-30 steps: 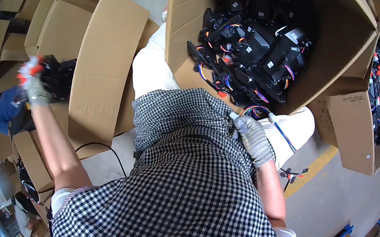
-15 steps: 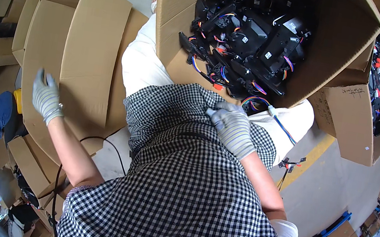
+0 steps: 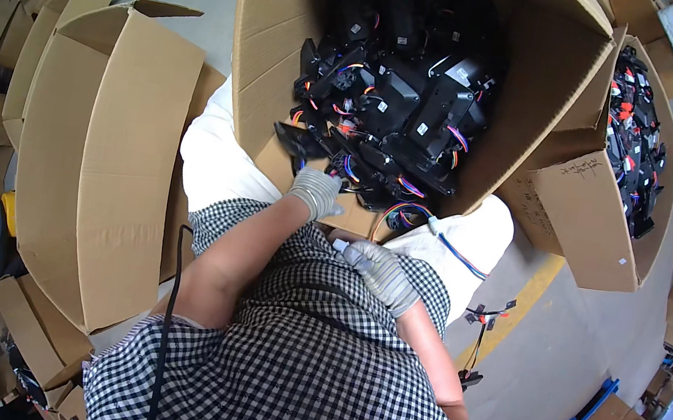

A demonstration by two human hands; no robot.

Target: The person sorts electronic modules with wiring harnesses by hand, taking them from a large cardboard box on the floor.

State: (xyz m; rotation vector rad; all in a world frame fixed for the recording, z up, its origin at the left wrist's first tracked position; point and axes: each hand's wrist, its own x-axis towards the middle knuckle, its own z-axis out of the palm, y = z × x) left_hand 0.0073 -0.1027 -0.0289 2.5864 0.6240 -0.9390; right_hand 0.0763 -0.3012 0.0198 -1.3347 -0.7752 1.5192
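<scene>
Black wired modules (image 3: 398, 105) in open carton (image 3: 276, 40): left hand (image 3: 315, 191) grip pinching one, right hand (image 3: 384, 273) grip pinching a connector (image 3: 339, 246); pick step, likely needs a snag-free lift.

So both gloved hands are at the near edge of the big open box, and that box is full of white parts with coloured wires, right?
Not quite: in the head view, the left hand and right hand are at the near edge of the open box, but the parts are black, not white, with coloured wires.
</scene>
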